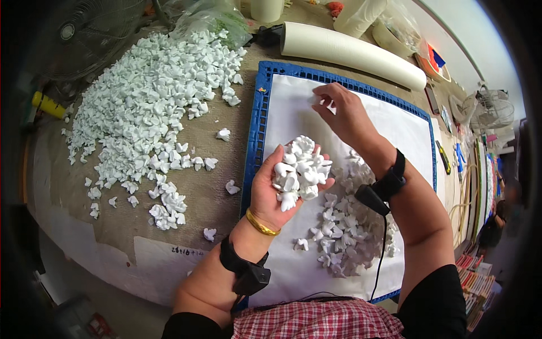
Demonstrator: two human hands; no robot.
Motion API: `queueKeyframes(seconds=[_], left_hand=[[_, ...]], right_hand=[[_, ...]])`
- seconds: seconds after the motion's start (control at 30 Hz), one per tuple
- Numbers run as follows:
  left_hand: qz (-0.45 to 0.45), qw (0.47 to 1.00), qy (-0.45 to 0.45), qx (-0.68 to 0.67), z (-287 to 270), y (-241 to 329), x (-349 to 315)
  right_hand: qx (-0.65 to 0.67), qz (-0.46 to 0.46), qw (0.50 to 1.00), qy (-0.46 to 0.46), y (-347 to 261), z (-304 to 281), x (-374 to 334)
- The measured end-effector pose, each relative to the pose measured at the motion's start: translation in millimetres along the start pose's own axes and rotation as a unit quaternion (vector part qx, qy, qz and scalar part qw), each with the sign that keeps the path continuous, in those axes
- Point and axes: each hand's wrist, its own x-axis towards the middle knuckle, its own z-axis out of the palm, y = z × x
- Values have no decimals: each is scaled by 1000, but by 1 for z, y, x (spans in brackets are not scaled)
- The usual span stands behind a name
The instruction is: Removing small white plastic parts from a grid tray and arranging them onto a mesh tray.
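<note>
My left hand [264,195] is cupped palm up over the white sheet and holds a heap of small white flower-shaped pieces [302,169]. Farther off and to the right, my right hand [349,113] is bent over the far part of the sheet, thumb and fingers closed around similar white pieces, partly hidden by the fingers. The white sheet [288,101] lies on a blue grid-edged tray [261,93]. A loose pile of the same pieces [350,237] rests on the sheet below my right forearm, with one piece [301,244] lying apart at its left.
A large mound of white pieces [147,96] covers the table's left side, with stray ones near the tray. Beyond the tray lies a thick cream roll [350,53]. A fan [73,34] stands far left; a yellow-and-black cutter [443,157] lies at right.
</note>
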Motion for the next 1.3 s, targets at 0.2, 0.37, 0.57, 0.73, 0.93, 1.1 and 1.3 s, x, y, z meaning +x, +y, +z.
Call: queueKeyframes(seconds=[0.2,0.37,0.57,0.73,0.93,1.1,1.3], left_hand=[[2,1000,14,11,0,12,-1],[0,1000,17,10,-5,19,-1],[0,1000,22,9,-11,23,-4],[2,1000,16,13,-9,25,-5],[5,1000,15,13,-12,27,-6],[5,1000,17,6,-14,27,-4],[9,1000,23,14,-16,26,-4]], right_hand=[[-16,-20,998,50,0,37,36],[-46,-25,995,90,9,56,46],[-76,-22,994,79,11,63,50],[-69,-19,994,81,16,65,52],[-52,-21,996,75,11,69,55],[-24,-5,998,62,12,75,55],[-61,-26,994,83,14,75,52]])
